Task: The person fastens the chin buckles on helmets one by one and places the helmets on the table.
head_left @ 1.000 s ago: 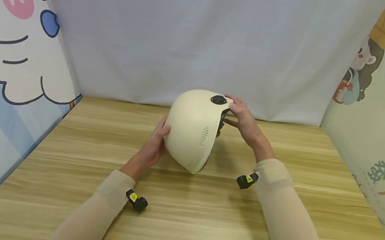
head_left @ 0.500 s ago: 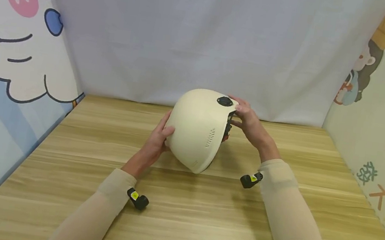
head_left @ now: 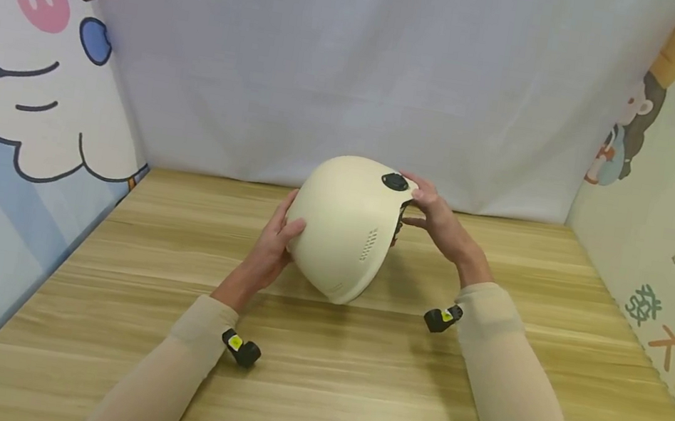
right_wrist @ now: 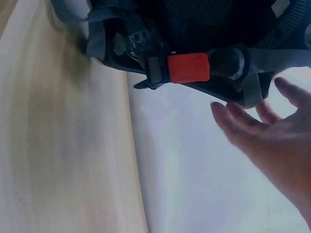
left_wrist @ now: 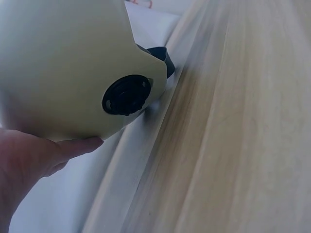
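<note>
A cream helmet (head_left: 338, 228) is tilted on its side over the table, its opening turned to the right. It has a black round disc (head_left: 395, 181) on its shell, and small vent slots show along one side. My left hand (head_left: 271, 244) holds the rounded crown, thumb on the near face. On the other side my right hand (head_left: 442, 225) grips the rim beside the disc, thumb outside. In the right wrist view, dark padding, straps and a red buckle (right_wrist: 188, 67) show inside the helmet. Whether its lower edge touches the table cannot be told.
The wood-grain table (head_left: 310, 408) runs back to a pale curtain (head_left: 358, 62). Printed cartoon panels stand at the left (head_left: 24, 87) and right. A small black camera (head_left: 241, 349) sits on the left wrist, and another (head_left: 442, 319) on the right.
The helmet and both hands shifted slightly right in view, as the head view itself moved a little. Since half a second ago the helmet has turned slightly, hiding more of its inside. Both holds remain.
</note>
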Motion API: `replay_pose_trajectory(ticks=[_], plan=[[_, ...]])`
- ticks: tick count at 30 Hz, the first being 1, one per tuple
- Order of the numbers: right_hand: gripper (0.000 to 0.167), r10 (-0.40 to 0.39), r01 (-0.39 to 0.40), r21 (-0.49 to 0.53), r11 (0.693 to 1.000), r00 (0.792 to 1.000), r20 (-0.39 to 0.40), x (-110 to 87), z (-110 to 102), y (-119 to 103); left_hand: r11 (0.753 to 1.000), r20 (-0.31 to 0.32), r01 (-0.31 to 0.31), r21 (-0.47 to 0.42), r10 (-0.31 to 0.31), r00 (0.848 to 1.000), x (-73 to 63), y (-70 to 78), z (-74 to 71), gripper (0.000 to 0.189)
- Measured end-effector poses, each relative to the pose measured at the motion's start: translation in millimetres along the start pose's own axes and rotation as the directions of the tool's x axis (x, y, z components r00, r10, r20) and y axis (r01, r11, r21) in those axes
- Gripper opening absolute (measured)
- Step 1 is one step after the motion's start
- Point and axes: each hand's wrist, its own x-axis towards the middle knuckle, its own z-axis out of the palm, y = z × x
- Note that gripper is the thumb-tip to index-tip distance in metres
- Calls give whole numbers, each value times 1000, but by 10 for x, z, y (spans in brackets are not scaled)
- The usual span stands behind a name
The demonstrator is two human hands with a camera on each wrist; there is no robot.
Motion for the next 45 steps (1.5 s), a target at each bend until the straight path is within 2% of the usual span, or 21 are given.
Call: replay_pose_trajectory(ticks=[5, 10, 16, 24, 28, 32, 35, 41, 45], plan=[[55, 65, -67, -131, 989, 998, -13, -61, 7, -147, 1000, 0, -1, 14, 1, 1000, 5, -7, -7, 70], [56, 64, -67, -158, 985, 998, -26, -71, -9, -169, 999, -11, -4, 48, 4, 1000, 16, -18, -7, 68], [58, 32, -34, -106, 994, 999, -21, -52, -18, -151, 997, -14, -22, 73, 23, 1000, 30, -20, -6, 68], [56, 72, -72, 4, 997, 996, 55, -48, -73, -93, 994, -5, -26, 104, 27, 1000, 49, -2, -5, 69], [55, 55, -60, 75, 995, 996, 71, -20, -114, 67, 992, -3, -26, 125, 27, 1000, 42, 14, 10, 69], [55, 30, -39, 161, 986, 998, 59, -1, -145, 255, 987, -4, -37, 156, 38, 999, 37, 14, 13, 70], [56, 27, -38, 215, 976, 998, 51, -14, -146, 306, 982, -15, -51, 184, 55, 998, 41, 16, 13, 70], [60, 33, -41, 249, 968, 999, 35, -30, -143, 361, 967, -17, -95, 237, 101, 995, 65, 26, -6, 68], [61, 30, -33, 259, 965, 999, 15, -27, -110, 347, 968, -2, -95, 233, 98, 995, 66, 43, -16, 66]])
